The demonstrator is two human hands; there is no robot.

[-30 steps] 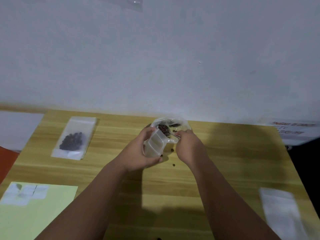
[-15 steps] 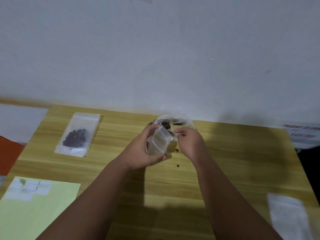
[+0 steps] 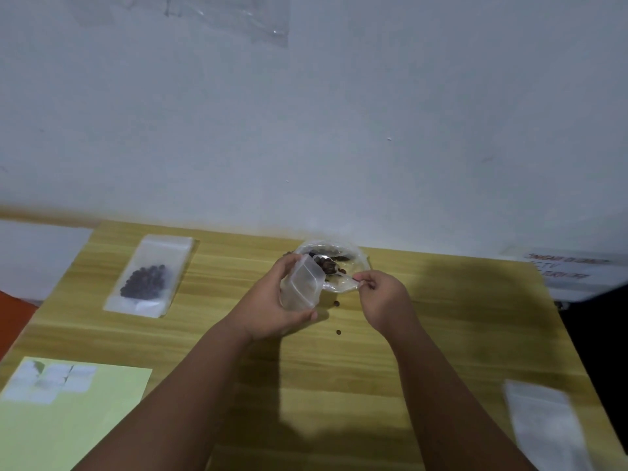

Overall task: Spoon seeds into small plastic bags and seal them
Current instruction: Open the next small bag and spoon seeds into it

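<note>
My left hand (image 3: pixel 272 300) grips a small clear plastic bag (image 3: pixel 300 287), mouth held open and tilted toward a clear seed container (image 3: pixel 353 260) at the table's far edge. My right hand (image 3: pixel 384 297) pinches the handle of a spoon (image 3: pixel 328 265) whose bowl holds dark seeds just at the bag's mouth. Two loose seeds (image 3: pixel 337 317) lie on the wooden table (image 3: pixel 441 334) between my hands. A filled bag of dark seeds (image 3: pixel 149 277) lies flat at the back left.
A light green sheet (image 3: pixel 102 419) with white labels (image 3: pixel 47 380) lies at the front left. An empty bag (image 3: pixel 547 426) lies at the front right. Papers (image 3: pixel 571 270) sit past the table's right edge; a white wall stands behind.
The spoon with seeds has come up from the container to the bag's mouth. My left hand keeps the bag held open. The view has shifted slightly.
</note>
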